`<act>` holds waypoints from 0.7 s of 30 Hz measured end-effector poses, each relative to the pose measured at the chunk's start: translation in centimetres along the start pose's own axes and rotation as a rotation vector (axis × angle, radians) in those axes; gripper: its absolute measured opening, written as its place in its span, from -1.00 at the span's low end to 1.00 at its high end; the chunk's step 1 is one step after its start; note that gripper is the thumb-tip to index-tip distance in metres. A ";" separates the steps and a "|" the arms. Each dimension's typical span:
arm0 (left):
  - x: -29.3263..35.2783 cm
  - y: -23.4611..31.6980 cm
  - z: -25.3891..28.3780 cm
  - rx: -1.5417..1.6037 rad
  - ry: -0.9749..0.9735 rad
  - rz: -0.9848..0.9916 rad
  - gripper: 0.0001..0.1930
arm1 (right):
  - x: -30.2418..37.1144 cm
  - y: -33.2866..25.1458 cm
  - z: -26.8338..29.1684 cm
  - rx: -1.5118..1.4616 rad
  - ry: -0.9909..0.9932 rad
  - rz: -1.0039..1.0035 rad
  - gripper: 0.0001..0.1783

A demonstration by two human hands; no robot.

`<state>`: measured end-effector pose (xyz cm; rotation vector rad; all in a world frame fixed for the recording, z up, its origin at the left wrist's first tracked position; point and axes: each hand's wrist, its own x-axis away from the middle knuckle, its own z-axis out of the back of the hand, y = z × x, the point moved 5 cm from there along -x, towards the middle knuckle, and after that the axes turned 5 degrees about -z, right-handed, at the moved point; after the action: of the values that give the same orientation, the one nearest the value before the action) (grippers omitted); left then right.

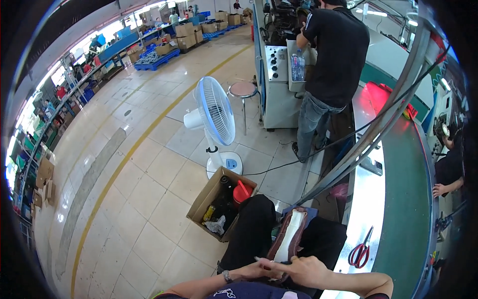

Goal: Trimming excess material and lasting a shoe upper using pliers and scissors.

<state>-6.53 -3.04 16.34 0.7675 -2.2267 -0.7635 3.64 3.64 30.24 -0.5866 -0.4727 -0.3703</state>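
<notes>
Across my lap lies a brown shoe upper (286, 238), its long white underside facing up and dark reddish-brown edges folded along both sides. A blue-grey piece (309, 215) shows beneath its far end. At the near end my left hand (255, 270) closes on the shoe upper, with a watch on that wrist. My right hand (307, 271) meets it from the other side, fingers bent together. Something small and dark shows between the hands, too small to name. Red-handled scissors (360, 253) lie on the metal bench edge to the right.
Left of my knees stands a cardboard box (204, 209) holding a red container (242, 192). Beyond it are a white-blue fan (215, 112) and a round stool (243, 90). A green conveyor belt (406, 209) runs along my right. A person (334, 55) works at a machine ahead.
</notes>
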 end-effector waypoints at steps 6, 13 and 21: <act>-2.1 -4.9 3.3 0.062 0.067 -0.022 -0.57 | 0.8 -0.2 0.6 0.036 -0.120 -0.035 -0.20; -0.4 -0.6 0.3 -0.086 0.006 0.002 -0.55 | 0.7 0.8 0.1 0.143 -0.016 -0.105 -0.16; -0.9 -2.1 0.9 -0.120 -0.007 0.018 -0.53 | 1.0 1.5 2.2 0.192 0.144 -0.192 -0.14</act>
<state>-5.97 -3.47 14.01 0.6864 -2.1693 -0.8837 4.47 5.93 31.66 -0.3267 -0.4210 -0.5396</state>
